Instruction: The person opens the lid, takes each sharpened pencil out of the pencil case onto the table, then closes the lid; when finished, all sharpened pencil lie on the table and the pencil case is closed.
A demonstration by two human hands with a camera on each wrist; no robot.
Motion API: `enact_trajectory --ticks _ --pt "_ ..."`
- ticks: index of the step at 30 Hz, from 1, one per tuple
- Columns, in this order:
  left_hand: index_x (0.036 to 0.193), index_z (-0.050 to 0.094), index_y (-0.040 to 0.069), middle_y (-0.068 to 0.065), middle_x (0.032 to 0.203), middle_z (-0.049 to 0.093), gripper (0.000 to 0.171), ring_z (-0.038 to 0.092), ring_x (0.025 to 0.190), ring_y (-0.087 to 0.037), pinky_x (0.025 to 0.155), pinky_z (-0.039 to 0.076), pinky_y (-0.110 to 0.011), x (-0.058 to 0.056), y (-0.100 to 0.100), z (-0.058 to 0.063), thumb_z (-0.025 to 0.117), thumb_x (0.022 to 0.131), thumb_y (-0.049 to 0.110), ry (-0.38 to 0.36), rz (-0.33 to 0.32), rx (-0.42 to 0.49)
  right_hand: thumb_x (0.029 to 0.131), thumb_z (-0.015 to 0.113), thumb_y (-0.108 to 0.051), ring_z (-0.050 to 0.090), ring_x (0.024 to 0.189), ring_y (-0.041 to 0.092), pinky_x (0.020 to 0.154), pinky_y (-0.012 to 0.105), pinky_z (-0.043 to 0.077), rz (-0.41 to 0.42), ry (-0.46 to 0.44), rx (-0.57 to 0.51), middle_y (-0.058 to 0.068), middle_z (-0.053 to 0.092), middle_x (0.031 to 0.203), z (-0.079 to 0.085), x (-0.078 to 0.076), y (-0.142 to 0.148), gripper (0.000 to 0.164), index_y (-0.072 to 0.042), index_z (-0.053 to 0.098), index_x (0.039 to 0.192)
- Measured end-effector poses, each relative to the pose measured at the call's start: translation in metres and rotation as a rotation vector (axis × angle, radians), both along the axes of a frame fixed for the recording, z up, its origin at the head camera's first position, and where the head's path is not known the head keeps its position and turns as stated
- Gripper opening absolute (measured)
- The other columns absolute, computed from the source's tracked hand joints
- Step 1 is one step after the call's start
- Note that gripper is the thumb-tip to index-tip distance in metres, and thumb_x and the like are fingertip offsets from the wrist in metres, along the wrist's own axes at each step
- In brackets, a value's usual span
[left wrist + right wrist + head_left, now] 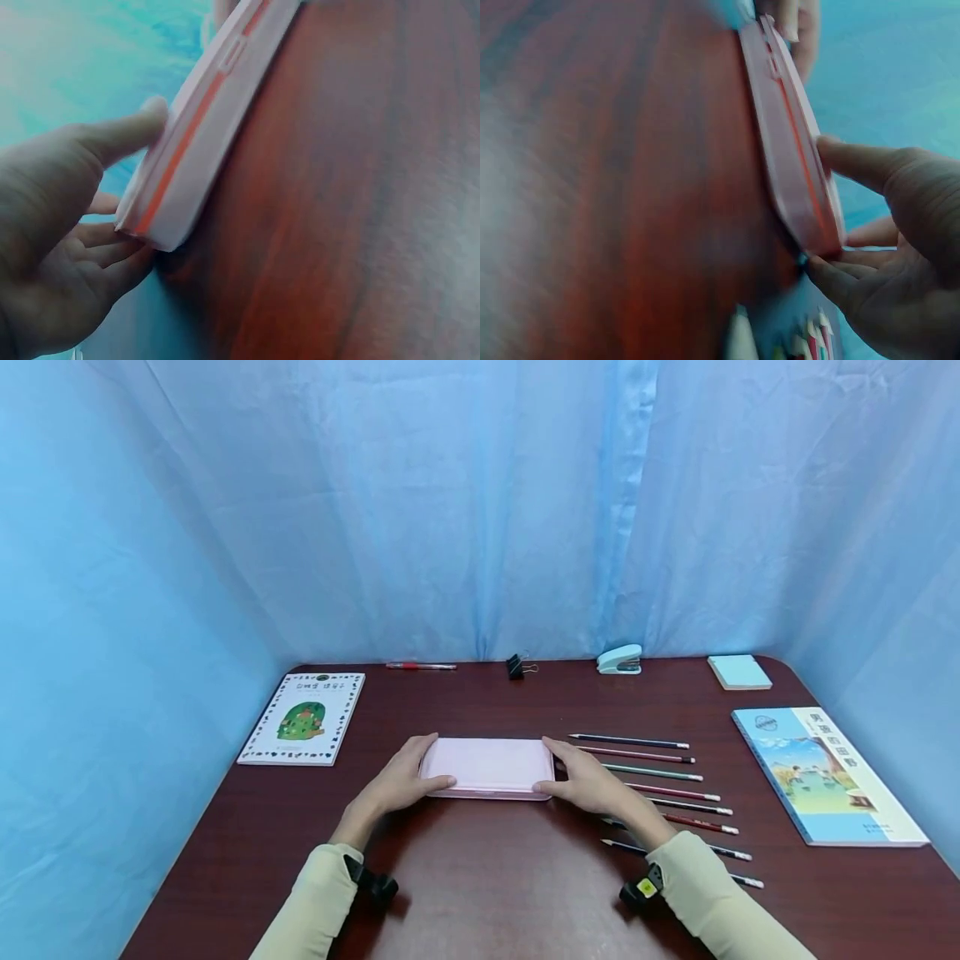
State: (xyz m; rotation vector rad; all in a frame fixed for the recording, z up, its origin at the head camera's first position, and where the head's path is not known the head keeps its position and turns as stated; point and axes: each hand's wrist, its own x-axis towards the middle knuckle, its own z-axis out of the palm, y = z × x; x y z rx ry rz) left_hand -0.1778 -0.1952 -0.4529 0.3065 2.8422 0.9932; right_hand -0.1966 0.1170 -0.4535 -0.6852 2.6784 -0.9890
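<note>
A pale pink pencil case (487, 764) lies lengthwise in the middle of the table, its lid down. An orange line and a small raised tab run along its near side (196, 127). At the case's left end my left hand (405, 774) grips it, thumb on the top near edge and fingers round the end. My right hand (588, 777) holds the right end the same way, its thumb (855, 159) on the upper edge. Beside my right hand lies a row of several pencils (652, 771), partly covered by my right forearm.
A white picture book (302, 720) lies at the left, a larger blue and white book (828, 777) at the right. Along the back edge are a red pen (422, 666), a black binder clip (515, 667), a mint stapler (619, 660) and a sticky-note pad (738, 672). Blue curtains (480, 510) enclose the table.
</note>
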Motion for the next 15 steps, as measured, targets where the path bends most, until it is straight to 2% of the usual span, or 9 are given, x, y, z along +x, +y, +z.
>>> enact_trajectory --ticks 5,15 --pt "0.144 0.03 0.008 -0.011 0.141 0.035 0.089 0.034 0.128 -0.025 0.105 0.028 -0.043 0.0022 0.0029 -0.0022 0.07 0.076 0.048 -0.003 0.015 -0.026 0.082 0.068 -0.037 0.028 0.133 0.03 0.104 0.047 0.028 -0.039 -0.031 -0.019 0.017 0.03 0.146 -0.0025 0.0038 -0.0045 0.083 -0.002 0.026 0.144" --pt "0.146 0.023 0.007 -0.012 0.145 0.028 0.092 0.031 0.131 -0.024 0.105 0.028 -0.042 0.0016 0.0061 -0.003 0.067 0.078 0.049 -0.034 -0.016 -0.091 0.082 0.069 -0.034 0.026 0.134 0.03 0.104 0.046 0.028 -0.023 -0.022 -0.027 0.018 0.029 0.147 -0.0084 0.0036 -0.0001 0.083 -0.001 0.026 0.144"
